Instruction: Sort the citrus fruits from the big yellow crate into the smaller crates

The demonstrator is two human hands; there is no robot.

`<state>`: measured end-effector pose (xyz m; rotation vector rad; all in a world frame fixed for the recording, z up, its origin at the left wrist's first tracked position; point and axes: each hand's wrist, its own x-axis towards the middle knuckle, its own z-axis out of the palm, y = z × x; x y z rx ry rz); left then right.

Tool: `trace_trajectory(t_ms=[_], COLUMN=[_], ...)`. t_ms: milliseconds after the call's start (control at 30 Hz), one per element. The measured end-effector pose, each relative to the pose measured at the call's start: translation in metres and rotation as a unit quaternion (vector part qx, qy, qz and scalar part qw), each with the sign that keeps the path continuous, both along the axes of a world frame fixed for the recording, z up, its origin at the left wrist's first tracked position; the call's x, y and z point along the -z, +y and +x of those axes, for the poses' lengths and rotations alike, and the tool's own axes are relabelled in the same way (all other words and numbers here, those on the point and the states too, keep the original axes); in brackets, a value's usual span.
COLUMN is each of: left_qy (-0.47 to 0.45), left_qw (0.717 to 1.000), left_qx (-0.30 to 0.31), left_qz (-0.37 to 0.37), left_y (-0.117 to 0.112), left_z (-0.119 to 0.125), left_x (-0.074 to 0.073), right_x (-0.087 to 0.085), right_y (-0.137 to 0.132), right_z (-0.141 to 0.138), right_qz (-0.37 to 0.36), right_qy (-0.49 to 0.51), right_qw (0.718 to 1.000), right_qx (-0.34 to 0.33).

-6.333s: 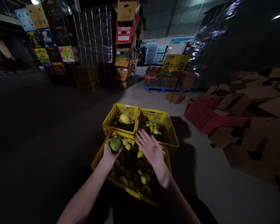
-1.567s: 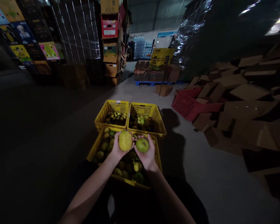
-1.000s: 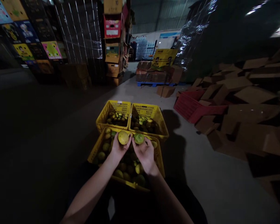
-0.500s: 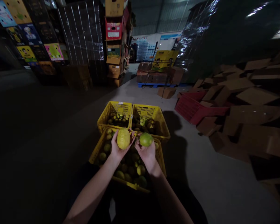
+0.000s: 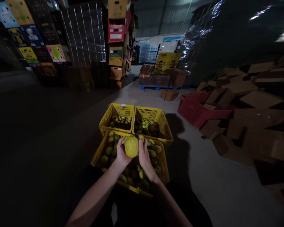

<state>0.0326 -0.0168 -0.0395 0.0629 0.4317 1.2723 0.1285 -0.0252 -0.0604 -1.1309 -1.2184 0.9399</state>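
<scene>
Over the near yellow crate (image 5: 98, 151) my two hands are close together. My left hand (image 5: 123, 157) is wrapped round a large yellow fruit (image 5: 132, 147) with a faintly ridged skin. Right beside it, my right hand (image 5: 144, 155) is closed on a second fruit (image 5: 140, 137), mostly hidden behind the thumb and fingers. The right thumb lies against or very near the yellow fruit; I cannot tell which. Below the hands, the crate holds many green and yellow fruits (image 5: 152, 153).
Two more yellow crates, left (image 5: 104, 121) and right (image 5: 165, 126), stand just beyond with fruit inside. To the right lie a red crate (image 5: 191, 110) and heaped cardboard boxes (image 5: 255, 123). Farther back are stacked cartons (image 5: 115, 56) and a loaded blue pallet (image 5: 156, 87).
My hands have come together. The yellow fruit has shifted right and slightly down, while the right hand's fruit has moved left and turned partly out of sight.
</scene>
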Motion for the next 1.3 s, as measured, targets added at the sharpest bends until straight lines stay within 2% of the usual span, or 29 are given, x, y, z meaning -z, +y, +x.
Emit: trace_trajectory(t_ms=[67,233,333,433,500,633,733,833,1067,1167,1300], left_qy=[-0.001,0.038,0.066,0.079,0.093,0.134,0.145,0.161,0.199,0.182,0.172], left_qw=[1.0,0.999,0.996,0.991,0.989,0.983,0.982,0.979,0.976,0.979,0.976], left_qx=[-0.026,-0.038,-0.056,-0.057,-0.059,-0.088,-0.086,-0.074,-0.069,-0.059,-0.077], left_qz=[0.005,-0.003,0.034,0.089,0.096,0.094,0.089,0.096,0.055,0.072,0.11], left_y=[0.0,0.003,0.004,0.005,0.005,0.008,0.009,0.009,0.013,0.016,0.016], left_z=[0.0,-0.004,-0.005,-0.006,-0.006,-0.008,-0.008,-0.008,-0.011,-0.017,-0.025], left_x=[0.0,-0.001,0.001,0.001,0.001,0.002,0.005,0.006,-0.004,-0.007,-0.008], right_x=[-0.001,0.002,0.004,0.004,0.003,0.002,0.004,0.008,0.003,-0.004,-0.008], right_y=[-0.006,-0.014,-0.015,-0.016,-0.016,-0.017,-0.016,-0.014,-0.012,-0.008,0.001], right_z=[0.0,-0.007,-0.011,-0.013,-0.013,-0.014,-0.015,-0.016,-0.012,-0.004,0.009], right_qz=[0.002,0.018,0.031,0.031,0.041,0.119,0.179,0.194,0.184,0.203,0.198], right_qy=[-0.06,-0.181,-0.233,-0.261,-0.281,-0.346,-0.388,-0.38,-0.269,-0.255,-0.24], right_qw=[0.998,0.982,0.97,0.964,0.958,0.931,0.903,0.9,0.94,0.937,0.936], right_qx=[-0.012,-0.048,-0.057,-0.048,-0.034,0.007,0.045,0.084,0.097,0.128,0.162])
